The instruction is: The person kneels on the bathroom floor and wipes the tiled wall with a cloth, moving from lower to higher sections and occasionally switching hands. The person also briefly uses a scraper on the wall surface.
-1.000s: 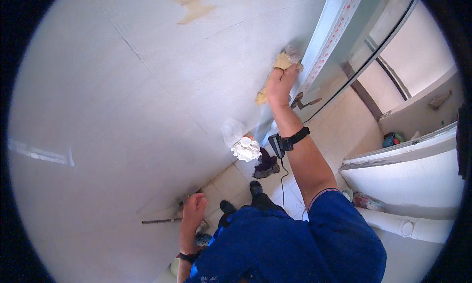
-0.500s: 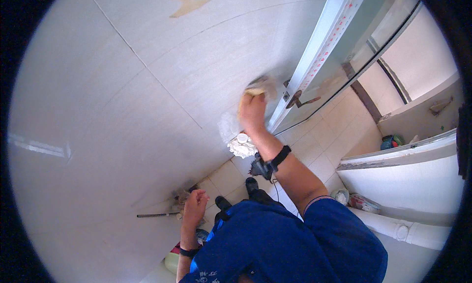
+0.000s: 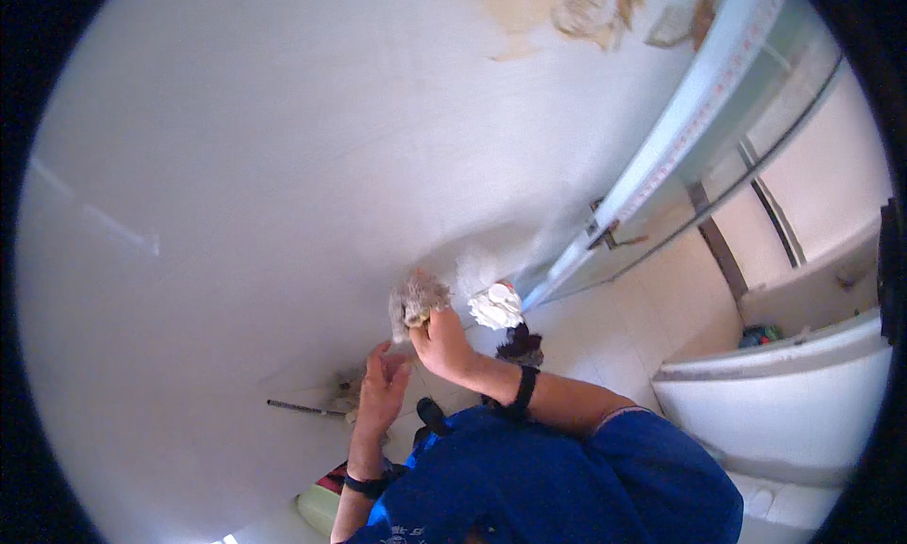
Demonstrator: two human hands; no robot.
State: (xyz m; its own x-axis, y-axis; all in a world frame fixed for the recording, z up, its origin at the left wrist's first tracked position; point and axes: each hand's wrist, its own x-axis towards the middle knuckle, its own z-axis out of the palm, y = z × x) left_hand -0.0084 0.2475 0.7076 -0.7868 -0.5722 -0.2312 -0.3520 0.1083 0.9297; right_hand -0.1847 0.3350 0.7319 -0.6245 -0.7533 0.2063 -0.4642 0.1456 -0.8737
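Against the pale wall point(image 3: 236, 242), my right hand point(image 3: 442, 344) is closed round a bunched, fuzzy grey-brown cloth point(image 3: 418, 297); a bit of yellow shows at its lower edge by my fingers. Just below and to the left, my left hand point(image 3: 385, 382) hovers open and holds nothing, its fingers slightly bent and pointing up toward the cloth. Motion blur keeps me from telling whether the cloth touches the wall. To the right of my right hand hangs a white ruffled object point(image 3: 496, 306) near the wall.
A glass door with a white frame point(image 3: 652, 157) and a rusty handle point(image 3: 619, 237) stands to the right. Brown patches point(image 3: 590, 15) mark the upper wall. A dark rod point(image 3: 304, 408) juts out at lower left. A white ledge point(image 3: 765, 383) runs along the right.
My right hand has moved left and down from beside the door frame, bringing the cloth close to my left hand. The view has shifted, and my left hand has risen slightly.
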